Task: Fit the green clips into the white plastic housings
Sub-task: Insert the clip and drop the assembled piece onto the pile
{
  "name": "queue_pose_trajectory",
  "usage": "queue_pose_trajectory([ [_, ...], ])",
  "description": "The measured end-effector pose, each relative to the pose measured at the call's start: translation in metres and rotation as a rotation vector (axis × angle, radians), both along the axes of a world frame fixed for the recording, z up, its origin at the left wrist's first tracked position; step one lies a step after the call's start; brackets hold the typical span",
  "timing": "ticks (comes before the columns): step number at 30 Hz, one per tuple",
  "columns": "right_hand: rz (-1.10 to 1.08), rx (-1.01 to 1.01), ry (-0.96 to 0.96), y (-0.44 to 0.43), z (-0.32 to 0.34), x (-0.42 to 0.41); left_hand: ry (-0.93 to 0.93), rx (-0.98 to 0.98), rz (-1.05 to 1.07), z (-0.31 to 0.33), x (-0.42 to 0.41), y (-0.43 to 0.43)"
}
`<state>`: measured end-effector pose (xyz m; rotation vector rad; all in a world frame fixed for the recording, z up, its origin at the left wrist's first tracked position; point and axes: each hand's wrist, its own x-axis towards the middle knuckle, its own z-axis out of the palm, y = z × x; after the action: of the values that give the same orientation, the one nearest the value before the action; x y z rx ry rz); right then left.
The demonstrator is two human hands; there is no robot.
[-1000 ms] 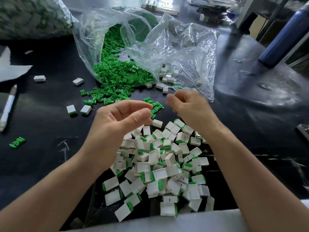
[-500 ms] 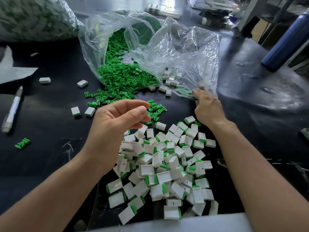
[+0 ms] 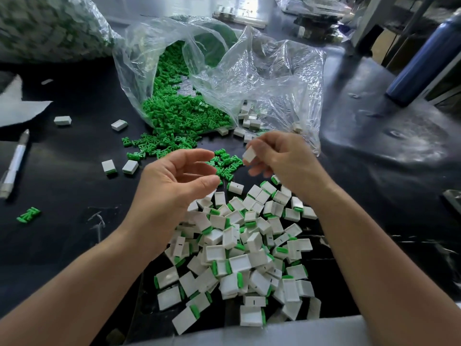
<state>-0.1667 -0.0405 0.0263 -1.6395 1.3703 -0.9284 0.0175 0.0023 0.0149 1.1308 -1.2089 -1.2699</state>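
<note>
Black table (image 3: 374, 171): clear bag (image 3: 262, 71) spilling green clips (image 3: 179, 116) at the back, pile of white housings (image 3: 239, 248) at the near edge, many with green fitted. Left hand (image 3: 172, 186) above the pile, fingers loosely curled, empty. Right hand (image 3: 282, 158) pinches one white housing (image 3: 249, 154) just beside it.

Pen (image 3: 15, 163) left; blue bottle (image 3: 424, 61) right

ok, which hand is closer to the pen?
Left. The left hand is to the right of the pen; the right hand, pinching a white housing, sits farther right.
</note>
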Motion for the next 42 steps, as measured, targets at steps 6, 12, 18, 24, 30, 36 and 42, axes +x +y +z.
queue_pose_trajectory([
  [6, 0.155, -0.006, 0.026, 0.017, 0.002, 0.026, -0.05, 0.009, -0.021, 0.0, -0.002, 0.0],
  [12, 0.109, -0.007, 0.002, 0.013, -0.005, 0.031, -0.044, 0.017, -0.018, 0.003, -0.002, 0.002],
  [18, -0.05, -0.155, 0.559, -0.01, -0.024, 0.018, -0.001, 0.07, 0.029, 0.003, -0.002, 0.003],
  [24, -0.024, -0.158, 0.706, -0.019, -0.035, 0.016, -0.008, 0.051, 0.025, 0.004, -0.002, 0.002],
  [30, -0.082, -0.184, 0.606, -0.015, -0.028, 0.013, -0.014, 0.04, 0.003, 0.005, -0.001, 0.002],
  [36, -0.083, -0.187, 0.608, -0.012, -0.027, 0.014, -0.039, 0.038, -0.002, 0.004, -0.001, 0.002],
  [42, -0.074, -0.144, 0.561, -0.012, -0.024, 0.014, -0.041, 0.037, -0.002, 0.005, -0.001, 0.003],
])
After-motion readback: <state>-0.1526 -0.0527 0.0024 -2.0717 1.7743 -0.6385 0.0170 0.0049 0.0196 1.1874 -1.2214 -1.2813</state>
